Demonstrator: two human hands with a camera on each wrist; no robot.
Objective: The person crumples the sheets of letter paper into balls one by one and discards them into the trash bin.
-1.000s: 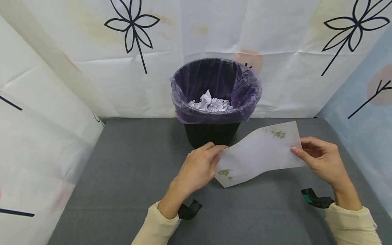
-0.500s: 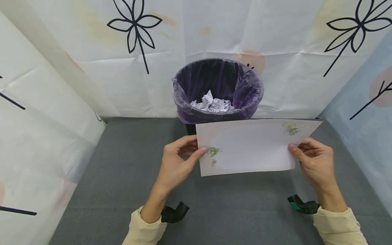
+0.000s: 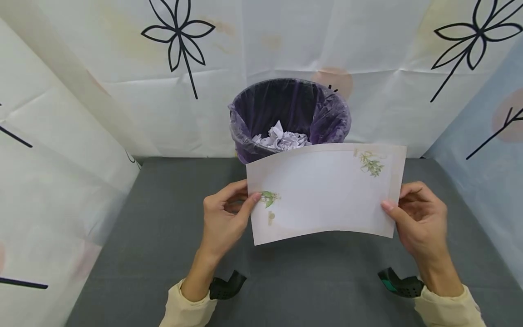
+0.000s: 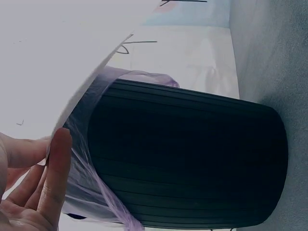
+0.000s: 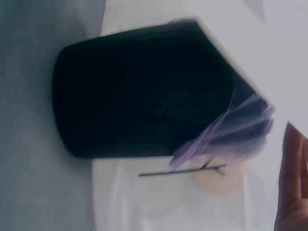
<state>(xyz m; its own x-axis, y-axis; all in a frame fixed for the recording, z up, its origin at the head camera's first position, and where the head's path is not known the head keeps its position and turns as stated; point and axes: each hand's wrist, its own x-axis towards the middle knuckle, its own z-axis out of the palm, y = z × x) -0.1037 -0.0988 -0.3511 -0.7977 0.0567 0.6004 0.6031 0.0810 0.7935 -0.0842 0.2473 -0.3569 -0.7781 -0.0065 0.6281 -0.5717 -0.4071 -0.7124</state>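
A sheet of paper [image 3: 323,195] with small green plant prints is held up above the table, bowed along its length. My left hand [image 3: 226,218] pinches its left edge between thumb and fingers. At the opposite edge, my right hand [image 3: 421,220] pinches it the same way. In the left wrist view the paper [image 4: 62,53] rises from between the thumb and fingers [image 4: 58,163]. Behind the sheet stands a black trash bin [image 4: 187,154] with a purple bag [image 3: 333,120] over its rim. Crumpled white paper [image 3: 282,137] lies inside. The sheet hides the bin's lower part in the head view.
The grey table [image 3: 171,200] extends around the bin. A white cloth backdrop [image 3: 122,91] with black flower drawings hangs behind, with further cloth along the left and right sides. Black straps [image 3: 226,287] are on both wrists.
The left hand has shifted left and changed its hold to pinch the left edge. The sheet has turned level and been spread out facing the head view, now overlapping the bin's front rim.
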